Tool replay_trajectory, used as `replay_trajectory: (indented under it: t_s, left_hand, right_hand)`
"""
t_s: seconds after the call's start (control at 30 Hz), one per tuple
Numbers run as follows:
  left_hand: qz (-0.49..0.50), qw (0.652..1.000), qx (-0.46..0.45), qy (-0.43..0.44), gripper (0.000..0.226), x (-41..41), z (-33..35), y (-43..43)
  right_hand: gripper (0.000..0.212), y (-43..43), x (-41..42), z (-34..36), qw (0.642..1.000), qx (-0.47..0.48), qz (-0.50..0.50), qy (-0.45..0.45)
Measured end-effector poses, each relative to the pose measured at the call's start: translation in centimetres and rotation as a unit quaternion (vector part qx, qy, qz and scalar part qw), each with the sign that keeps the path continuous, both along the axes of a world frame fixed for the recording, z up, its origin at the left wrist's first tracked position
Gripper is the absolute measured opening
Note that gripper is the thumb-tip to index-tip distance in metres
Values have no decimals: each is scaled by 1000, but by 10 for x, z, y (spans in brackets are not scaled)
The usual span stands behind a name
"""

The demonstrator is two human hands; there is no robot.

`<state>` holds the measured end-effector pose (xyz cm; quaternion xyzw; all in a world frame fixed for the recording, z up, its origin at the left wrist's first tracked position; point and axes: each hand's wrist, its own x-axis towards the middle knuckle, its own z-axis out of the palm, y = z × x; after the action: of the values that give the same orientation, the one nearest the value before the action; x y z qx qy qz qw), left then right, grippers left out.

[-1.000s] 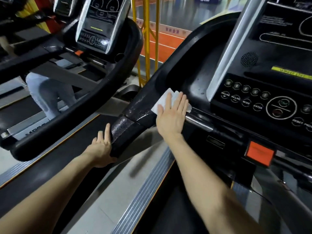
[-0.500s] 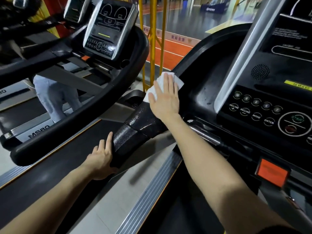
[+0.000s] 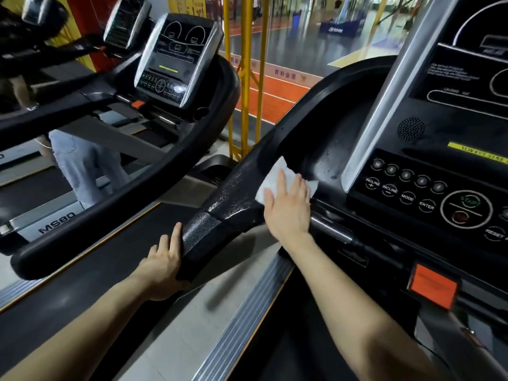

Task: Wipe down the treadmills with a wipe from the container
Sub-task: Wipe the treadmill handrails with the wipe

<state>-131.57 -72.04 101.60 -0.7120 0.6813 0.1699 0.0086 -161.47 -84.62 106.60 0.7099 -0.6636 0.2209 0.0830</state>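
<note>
A white wipe (image 3: 270,174) lies flat on the black left handrail (image 3: 233,199) of the treadmill in front of me, where the rail meets the console tray. My right hand (image 3: 288,207) presses on the wipe with straight fingers and covers most of it. My left hand (image 3: 165,259) holds the lower end of the same handrail, fingers along its outer side and thumb underneath. The console (image 3: 428,188) with its round buttons is just right of my right hand. No wipe container is in view.
A second treadmill (image 3: 176,61) stands to the left, and a person's legs in light trousers (image 3: 82,166) are on it. A yellow frame (image 3: 244,78) rises between the machines. An orange safety tab (image 3: 433,288) sits under the console.
My right hand slid the wipe up the handrail and has now come back down and to the right, near the console tray. My left hand kept its hold on the rail's end.
</note>
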Motion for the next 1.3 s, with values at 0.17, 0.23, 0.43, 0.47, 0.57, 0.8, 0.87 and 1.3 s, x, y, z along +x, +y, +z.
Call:
replay_trajectory:
  t_s: [0.17, 0.23, 0.43, 0.47, 0.57, 0.8, 0.87, 1.3]
  left_hand:
    - [5, 1000, 11, -2, 164, 0, 0, -2]
    - [6, 1000, 7, 2, 166, 2, 0, -3]
    - [14, 1000, 11, -5, 164, -4, 5, -3]
    - [15, 1000, 11, -5, 162, -5, 5, -2]
    - [19, 1000, 12, -7, 159, -8, 7, -1]
    - [28, 999, 24, -4, 160, -6, 7, -2]
    - [20, 999, 19, -16, 160, -8, 8, -1]
    - [33, 999, 26, -16, 159, -9, 8, -3]
  right_hand:
    - [42, 37, 45, 6, 994, -39, 89, -41]
    - [32, 86, 58, -27, 953, 6, 301, 21]
    - [17, 121, 14, -47, 954, 180, 238, -35]
    - [18, 115, 10, -30, 961, 142, 228, -64]
    - [21, 74, -5, 34, 974, -39, 137, -176]
    - [53, 1, -21, 63, 986, 64, 75, -136]
    - [32, 36, -31, 49, 987, 5, 137, -81]
    - [58, 1, -13, 54, 972, 33, 78, -218]
